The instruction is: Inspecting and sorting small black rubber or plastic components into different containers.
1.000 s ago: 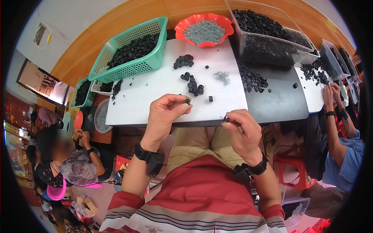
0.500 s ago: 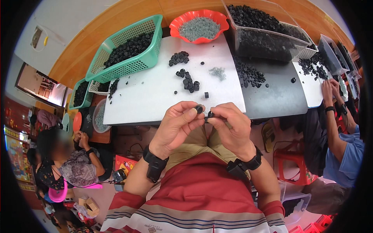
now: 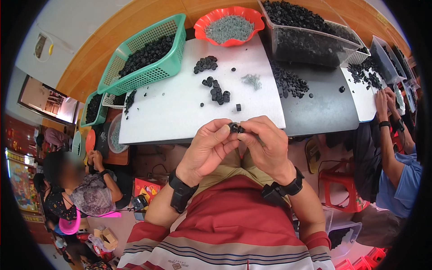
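Just off the front edge of the white work mat (image 3: 153, 108), my two hands meet. My left hand (image 3: 208, 146) pinches a small round black cap (image 3: 233, 127) between thumb and fingertips. Against it, the fingertips of my right hand (image 3: 266, 143) hold a smaller black part (image 3: 241, 130), mostly hidden by the fingers. The two pieces touch; whether one sits inside the other I cannot tell. A single black cap (image 3: 238, 107) stands on the mat just beyond my hands, with a cluster of caps (image 3: 216, 93) and a pile of flat black discs (image 3: 205, 65) farther back.
A green basket (image 3: 173, 67) of black parts stands at the back left. Beside it are a red scalloped bowl (image 3: 234, 11) of grey pieces and a clear bin (image 3: 310, 54). Loose grey pieces (image 3: 252, 81) lie on the mat. Other people sit left and right.
My right hand has moved slightly left, bringing its small part against the cap in my left hand. Before, the two pieces were apart.
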{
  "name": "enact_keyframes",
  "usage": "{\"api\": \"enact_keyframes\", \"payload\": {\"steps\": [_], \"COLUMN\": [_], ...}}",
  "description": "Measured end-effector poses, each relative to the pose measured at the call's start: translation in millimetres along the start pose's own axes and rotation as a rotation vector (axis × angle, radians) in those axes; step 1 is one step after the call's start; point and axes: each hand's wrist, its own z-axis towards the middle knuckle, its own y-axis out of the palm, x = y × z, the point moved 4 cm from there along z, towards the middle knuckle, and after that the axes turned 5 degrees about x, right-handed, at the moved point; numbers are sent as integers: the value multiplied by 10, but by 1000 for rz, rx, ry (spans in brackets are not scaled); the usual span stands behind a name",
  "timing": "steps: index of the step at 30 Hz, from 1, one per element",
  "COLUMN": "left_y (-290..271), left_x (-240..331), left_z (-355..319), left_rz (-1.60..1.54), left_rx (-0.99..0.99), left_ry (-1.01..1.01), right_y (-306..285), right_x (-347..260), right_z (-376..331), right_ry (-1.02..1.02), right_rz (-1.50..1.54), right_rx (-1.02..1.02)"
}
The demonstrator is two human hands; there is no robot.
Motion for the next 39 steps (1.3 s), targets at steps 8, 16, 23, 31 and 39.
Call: {"api": "enact_keyframes", "payload": {"steps": [8,16,23,31,39], "left_y": [26,97,139,199,235], "left_x": [-16,-60,-86,-116,-136], "left_z": [-13,-51,-73,-97,-110], "left_rz": [99,123,152,166,255], "left_rx": [30,57,75,105,97], "left_ry": [10,42,69,76,166], "right_y": [5,-23,-65,-96,-119], "right_x": [18,26,15,2,-33], "right_z": [-37,-91,-98,-111,-132], "right_ry": [12,77,30,18,-31], "right_rz": [-23,13,23,17,-24], "right_rx": [-38,-20,12,24,17]}}
